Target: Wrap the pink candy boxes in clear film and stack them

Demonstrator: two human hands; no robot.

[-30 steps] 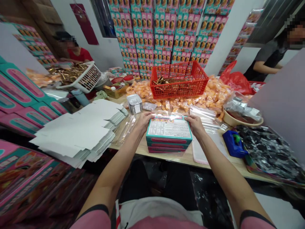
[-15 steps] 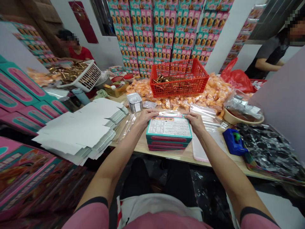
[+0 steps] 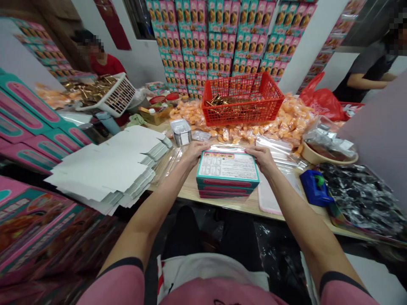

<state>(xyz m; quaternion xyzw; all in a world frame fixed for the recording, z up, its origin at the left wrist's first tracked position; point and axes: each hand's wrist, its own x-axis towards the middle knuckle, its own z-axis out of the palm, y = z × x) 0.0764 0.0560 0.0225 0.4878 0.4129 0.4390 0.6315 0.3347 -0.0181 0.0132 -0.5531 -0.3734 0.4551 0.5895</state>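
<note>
A small stack of teal and pink printed boxes (image 3: 228, 167) lies flat on the table in front of me, white text panel facing up. A strip of shiny clear plastic film (image 3: 226, 148) runs along the far edge of the stack. My left hand (image 3: 197, 153) is closed, pinching the film near the far left corner. At the far right corner my right hand (image 3: 261, 156) pinches the film's other end, also closed. Whether the film covers the whole stack is hard to make out.
Flat white cartons (image 3: 111, 165) lie piled at left. A red basket (image 3: 243, 101) of gold packets stands behind, among orange packets (image 3: 294, 116). At right are clear plastic sleeves (image 3: 276, 152), a blue tape dispenser (image 3: 314, 188) and black packets (image 3: 362, 199). Two people work farther back.
Both hands keep their pinch on the film, drawn slightly up at the far edge of the boxes. The whole view has shifted a little; the stack stays in place.
</note>
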